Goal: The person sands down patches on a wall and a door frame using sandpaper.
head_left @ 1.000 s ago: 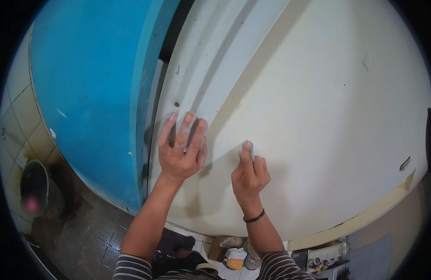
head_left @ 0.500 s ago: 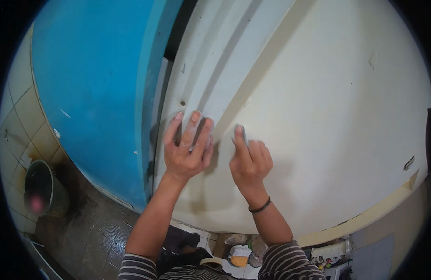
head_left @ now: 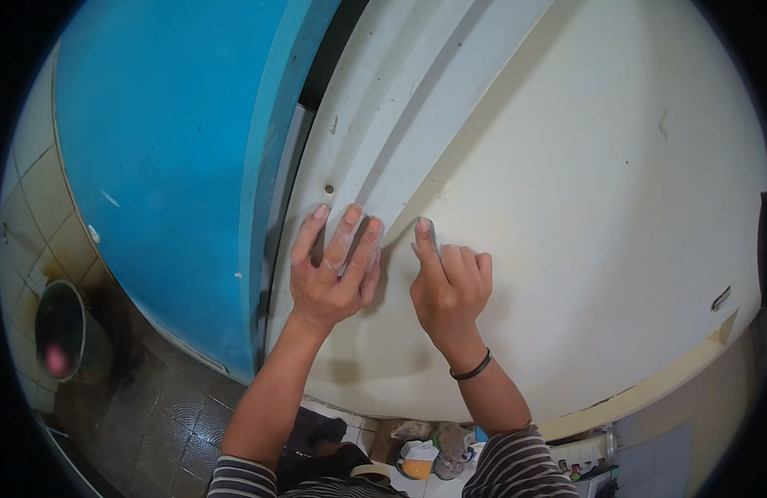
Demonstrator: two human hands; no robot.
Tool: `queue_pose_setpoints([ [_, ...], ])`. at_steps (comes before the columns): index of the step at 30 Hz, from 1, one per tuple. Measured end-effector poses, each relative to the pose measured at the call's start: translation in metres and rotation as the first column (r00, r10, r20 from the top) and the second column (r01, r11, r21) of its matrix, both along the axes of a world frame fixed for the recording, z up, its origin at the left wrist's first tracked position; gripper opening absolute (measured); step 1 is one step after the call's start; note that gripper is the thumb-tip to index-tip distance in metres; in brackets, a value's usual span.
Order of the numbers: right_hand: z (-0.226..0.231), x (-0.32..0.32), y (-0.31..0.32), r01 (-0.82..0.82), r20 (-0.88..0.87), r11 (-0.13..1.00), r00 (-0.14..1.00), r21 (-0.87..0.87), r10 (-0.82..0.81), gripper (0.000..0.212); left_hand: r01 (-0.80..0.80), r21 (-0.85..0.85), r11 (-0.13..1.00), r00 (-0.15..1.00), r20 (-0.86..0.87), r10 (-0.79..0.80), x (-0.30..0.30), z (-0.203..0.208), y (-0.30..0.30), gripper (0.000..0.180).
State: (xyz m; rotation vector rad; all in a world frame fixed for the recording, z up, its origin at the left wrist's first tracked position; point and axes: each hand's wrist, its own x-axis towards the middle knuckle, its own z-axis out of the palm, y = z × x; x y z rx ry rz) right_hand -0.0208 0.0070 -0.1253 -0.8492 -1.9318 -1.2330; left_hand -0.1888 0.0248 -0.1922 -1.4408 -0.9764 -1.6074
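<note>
My left hand [head_left: 327,278] rests with spread fingers on a white ridged strip [head_left: 416,108], its fingertips just below a small dark round hole. Whitish dust shows on those fingers. Beside it, my right hand [head_left: 451,290] presses its straight index finger against the large cream panel [head_left: 558,224], near the strip's edge, while the other fingers are curled. A thin grey piece [head_left: 433,231] shows along that index finger, between it and the panel. What it is cannot be made out. A dark band circles my right wrist.
A blue panel [head_left: 167,149] stands at the left, with a dark gap beside the strip. Lower left are a bucket [head_left: 84,332] with something pink in it and wet dark floor tiles [head_left: 176,423]. Bagged items [head_left: 454,440] lie below the panel. A cream ledge [head_left: 641,394] curves at lower right.
The view has shifted slightly. My right index fingertip has moved a little up and left on the cream panel, with the grey piece under it. My left hand stays on the strip.
</note>
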Motion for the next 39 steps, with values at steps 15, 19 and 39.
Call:
queue_pose_setpoints([
  [15,0.087,0.029,-0.018,0.131,0.612,0.976,0.791,-0.176,0.004,0.048,-0.002,0.042,0.999,1.000,0.025,0.001,0.005,0.001,0.006,0.047],
  [19,0.080,0.009,-0.006,0.068,0.666,0.980,0.742,-0.187,0.076,0.044,-0.002,-0.004,1.000,1.000,0.012,0.002,0.000,0.000,0.003,0.046],
  [39,0.096,0.036,-0.011,0.020,0.600,0.970,0.788,-0.244,0.135,0.038,0.004,-0.021,1.000,1.000,0.009,-0.004,0.000,0.002,0.004,0.047],
])
